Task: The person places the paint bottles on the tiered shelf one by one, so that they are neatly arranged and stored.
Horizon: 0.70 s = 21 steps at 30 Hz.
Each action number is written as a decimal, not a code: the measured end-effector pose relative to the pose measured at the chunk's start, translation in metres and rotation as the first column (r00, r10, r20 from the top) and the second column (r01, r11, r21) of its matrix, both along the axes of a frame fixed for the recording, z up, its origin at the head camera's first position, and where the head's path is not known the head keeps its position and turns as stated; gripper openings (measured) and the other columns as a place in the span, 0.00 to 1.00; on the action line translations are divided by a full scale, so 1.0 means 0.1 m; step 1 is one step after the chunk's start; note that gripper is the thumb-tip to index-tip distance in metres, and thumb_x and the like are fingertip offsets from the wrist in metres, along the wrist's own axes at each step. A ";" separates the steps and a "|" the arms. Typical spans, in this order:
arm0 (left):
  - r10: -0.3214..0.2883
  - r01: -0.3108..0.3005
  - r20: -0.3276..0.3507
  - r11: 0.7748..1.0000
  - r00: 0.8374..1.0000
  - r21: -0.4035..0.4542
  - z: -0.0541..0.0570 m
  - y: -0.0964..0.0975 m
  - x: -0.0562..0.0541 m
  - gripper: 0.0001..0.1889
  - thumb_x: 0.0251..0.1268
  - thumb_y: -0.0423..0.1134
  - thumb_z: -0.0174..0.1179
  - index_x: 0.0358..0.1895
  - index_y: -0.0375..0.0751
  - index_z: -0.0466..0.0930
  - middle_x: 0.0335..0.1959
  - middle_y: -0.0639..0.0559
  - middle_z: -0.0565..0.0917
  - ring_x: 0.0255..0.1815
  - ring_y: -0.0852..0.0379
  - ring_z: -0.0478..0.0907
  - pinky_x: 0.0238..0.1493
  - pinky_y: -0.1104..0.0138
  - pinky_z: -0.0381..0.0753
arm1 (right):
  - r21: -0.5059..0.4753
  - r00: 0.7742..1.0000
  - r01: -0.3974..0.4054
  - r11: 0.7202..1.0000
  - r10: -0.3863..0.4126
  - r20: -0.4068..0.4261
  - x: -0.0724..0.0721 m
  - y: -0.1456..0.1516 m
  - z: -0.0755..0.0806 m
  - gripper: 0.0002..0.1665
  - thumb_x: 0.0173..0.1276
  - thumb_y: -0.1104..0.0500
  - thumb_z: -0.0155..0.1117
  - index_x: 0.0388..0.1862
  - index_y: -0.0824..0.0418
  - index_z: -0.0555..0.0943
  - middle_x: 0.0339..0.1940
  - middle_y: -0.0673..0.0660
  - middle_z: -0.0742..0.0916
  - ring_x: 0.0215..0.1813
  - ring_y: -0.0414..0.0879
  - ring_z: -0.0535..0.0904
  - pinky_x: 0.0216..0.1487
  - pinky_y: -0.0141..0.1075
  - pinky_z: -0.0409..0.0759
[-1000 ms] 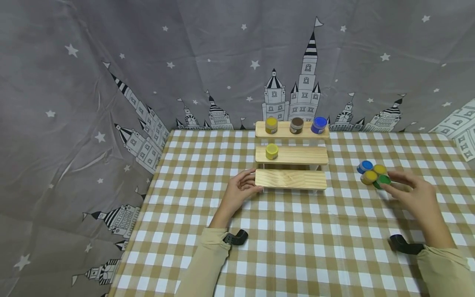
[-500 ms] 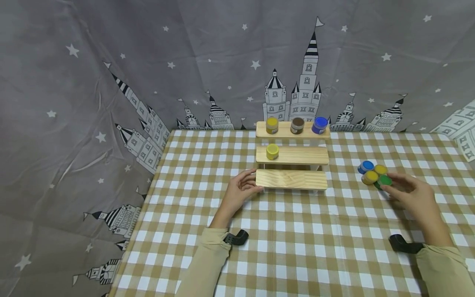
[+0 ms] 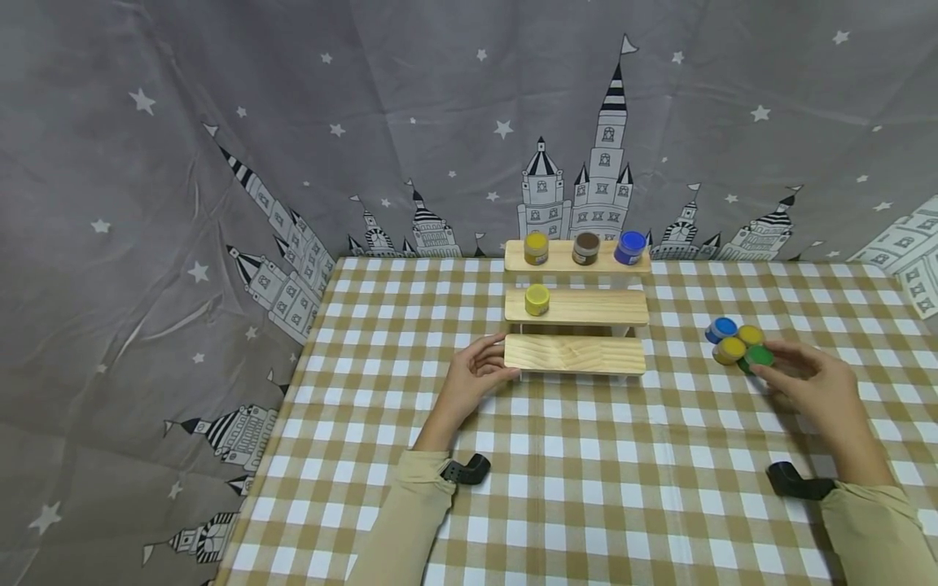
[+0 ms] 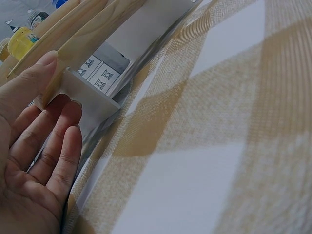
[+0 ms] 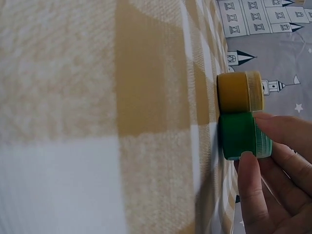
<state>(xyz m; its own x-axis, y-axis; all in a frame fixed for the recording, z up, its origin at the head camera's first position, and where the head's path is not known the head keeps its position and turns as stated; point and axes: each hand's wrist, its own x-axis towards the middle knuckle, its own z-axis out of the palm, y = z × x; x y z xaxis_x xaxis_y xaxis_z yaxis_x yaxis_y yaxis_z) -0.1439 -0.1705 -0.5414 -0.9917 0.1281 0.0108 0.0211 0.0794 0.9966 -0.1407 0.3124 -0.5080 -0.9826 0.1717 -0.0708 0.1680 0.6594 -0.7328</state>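
Observation:
A three-tier wooden display shelf [image 3: 575,354] stands on the table. My left hand [image 3: 472,378] holds the left end of its lowest board, thumb on the front edge and fingers behind and under it [image 4: 44,141]. On the right, my right hand [image 3: 824,391] pinches a green paint jar [image 5: 239,136] between thumb and fingers. That jar stands on the cloth in a tight cluster with a blue jar [image 3: 721,329] and two yellow jars [image 3: 729,351]. The top board carries a yellow jar [image 3: 536,247], a brown jar [image 3: 585,248] and a blue-violet jar [image 3: 630,247]. A bright yellow jar [image 3: 537,299] sits at the middle board's left.
A brown-and-white checked cloth [image 3: 586,488] covers the table. Behind it and along the left hangs a grey curtain [image 3: 410,106] printed with castles and stars. A black device is strapped at each wrist.
Almost nothing differs. The right hand keeps its place at the green jar with only a slight shift of the fingers, and the left hand stays on the shelf.

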 end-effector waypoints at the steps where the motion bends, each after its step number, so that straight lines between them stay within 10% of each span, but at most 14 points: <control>1: 0.001 -0.001 0.001 1.000 1.000 0.000 0.00 0.00 0.00 0.35 0.58 0.33 0.76 0.71 0.43 0.75 0.57 0.40 0.86 0.45 0.60 0.85 0.51 0.72 0.89 | -0.004 1.000 0.002 1.000 -0.002 0.001 0.00 0.00 0.01 0.41 0.69 0.44 0.72 0.71 0.67 0.75 0.45 0.26 0.75 0.42 0.14 0.70 0.38 0.10 0.72; 13: 0.007 -0.007 0.008 1.000 1.000 0.007 0.01 0.01 0.00 0.34 0.58 0.31 0.76 0.70 0.43 0.76 0.57 0.40 0.86 0.45 0.62 0.85 0.51 0.72 0.89 | -0.038 1.000 0.031 0.999 -0.031 0.000 0.03 -0.02 0.15 0.40 0.68 0.42 0.74 0.72 0.62 0.76 0.44 0.21 0.74 0.46 0.15 0.70 0.45 0.12 0.73; 21: 0.003 -0.003 0.014 1.000 1.000 0.009 0.01 0.00 0.01 0.35 0.59 0.32 0.76 0.72 0.42 0.75 0.58 0.40 0.86 0.46 0.61 0.85 0.52 0.72 0.89 | -0.047 0.999 0.026 0.999 -0.028 -0.045 0.04 -0.05 0.21 0.39 0.69 0.42 0.72 0.72 0.61 0.77 0.44 0.22 0.74 0.59 0.23 0.66 0.79 0.66 0.62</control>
<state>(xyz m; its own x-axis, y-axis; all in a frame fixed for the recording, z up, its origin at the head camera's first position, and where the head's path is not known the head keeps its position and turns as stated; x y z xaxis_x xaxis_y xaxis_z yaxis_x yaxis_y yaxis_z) -0.1434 -0.1700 -0.5407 -0.9921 0.1255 -0.0018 0.0072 0.0709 0.9975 -0.1364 0.3078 -0.4874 -0.9801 0.1956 -0.0342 0.1507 0.6202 -0.7698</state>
